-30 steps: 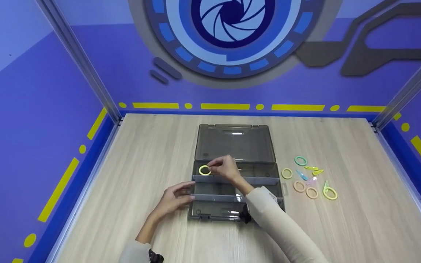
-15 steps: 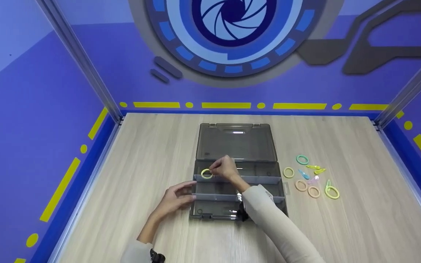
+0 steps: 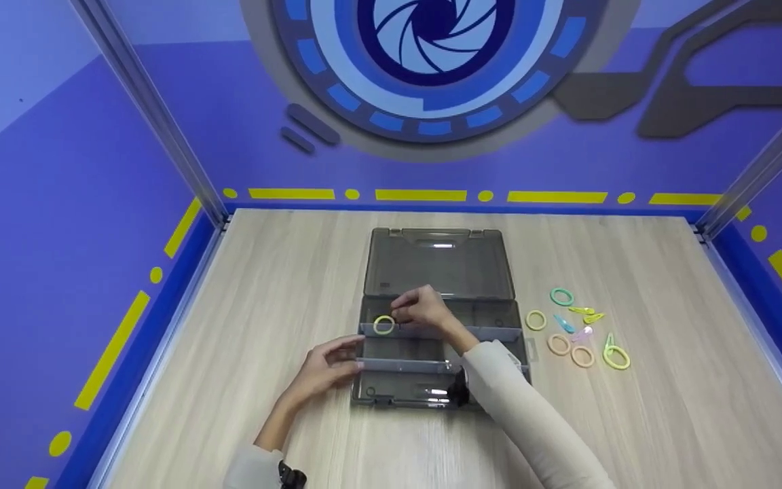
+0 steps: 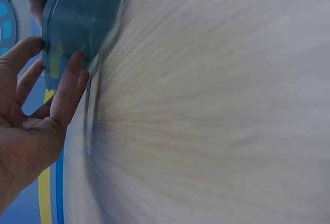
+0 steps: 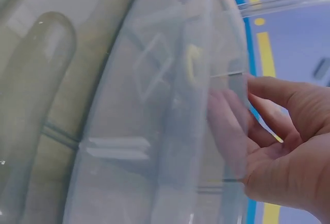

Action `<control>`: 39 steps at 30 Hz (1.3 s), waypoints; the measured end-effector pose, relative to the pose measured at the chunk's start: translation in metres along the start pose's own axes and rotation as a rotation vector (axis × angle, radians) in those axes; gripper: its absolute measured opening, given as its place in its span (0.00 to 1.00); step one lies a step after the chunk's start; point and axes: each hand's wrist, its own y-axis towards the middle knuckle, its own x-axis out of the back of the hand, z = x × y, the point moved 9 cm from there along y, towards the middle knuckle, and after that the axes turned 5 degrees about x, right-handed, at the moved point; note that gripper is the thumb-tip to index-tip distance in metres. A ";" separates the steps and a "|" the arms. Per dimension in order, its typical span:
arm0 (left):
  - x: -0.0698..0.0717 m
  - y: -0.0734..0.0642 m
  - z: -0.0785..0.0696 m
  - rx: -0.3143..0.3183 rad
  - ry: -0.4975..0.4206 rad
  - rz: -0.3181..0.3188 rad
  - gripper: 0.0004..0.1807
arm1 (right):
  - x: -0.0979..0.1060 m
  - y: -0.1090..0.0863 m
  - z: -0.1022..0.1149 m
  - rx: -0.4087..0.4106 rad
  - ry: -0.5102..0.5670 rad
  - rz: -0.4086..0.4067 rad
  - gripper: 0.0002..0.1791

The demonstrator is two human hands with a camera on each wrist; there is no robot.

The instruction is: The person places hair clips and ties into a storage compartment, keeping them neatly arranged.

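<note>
A smoky clear organizer box [image 3: 440, 387] lies with its lid [image 3: 440, 261] folded back, and dividers [image 3: 404, 365] split it into long compartments. At the left end of the rear divider a yellow ring [image 3: 384, 325] stands tilted, seen blurred through plastic in the right wrist view. Which side of the divider it stands on, I cannot tell. My right hand [image 3: 423, 311] is just right of the ring, over the rear compartment; the fingertips look apart from it in the right wrist view. My left hand [image 3: 323, 370] touches the box's left wall with extended fingers.
On the table right of the box lie a green ring [image 3: 562, 297], yellow rings [image 3: 535, 320], peach rings [image 3: 559, 344] and several small hair clips [image 3: 564, 324] in yellow, blue, pink and green. Blue printed walls [image 3: 296, 163] enclose the table.
The yellow ring, earlier pinched in my right fingers, has come down slightly against the rear divider. My right forearm has shifted a little right. My left hand stays at the box.
</note>
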 end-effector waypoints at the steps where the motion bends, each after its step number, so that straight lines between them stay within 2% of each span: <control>1: 0.000 0.000 0.000 0.007 -0.007 0.005 0.31 | 0.002 -0.001 0.001 -0.009 0.018 0.010 0.10; 8: -0.001 0.000 0.000 0.022 -0.012 0.012 0.32 | 0.023 -0.012 0.010 -0.015 0.089 0.041 0.14; 18: -0.003 -0.004 -0.001 0.024 -0.021 0.010 0.31 | 0.045 -0.032 0.019 0.037 0.180 0.079 0.14; 25: -0.005 -0.001 -0.005 0.042 -0.032 -0.012 0.30 | 0.061 -0.051 0.020 0.079 0.196 0.101 0.18; 28: -0.004 0.001 -0.007 0.045 -0.016 -0.005 0.31 | 0.076 -0.059 0.019 0.091 0.215 0.096 0.18; 32: -0.003 -0.002 -0.007 0.046 0.022 0.002 0.30 | 0.099 -0.072 0.015 0.102 0.174 0.073 0.19; 37: -0.004 -0.005 -0.014 -0.024 0.143 0.010 0.26 | 0.135 -0.087 0.005 0.087 0.127 0.020 0.21; 39: -0.005 -0.005 -0.017 -0.043 0.158 0.012 0.26 | 0.152 -0.094 -0.001 0.073 0.129 -0.013 0.21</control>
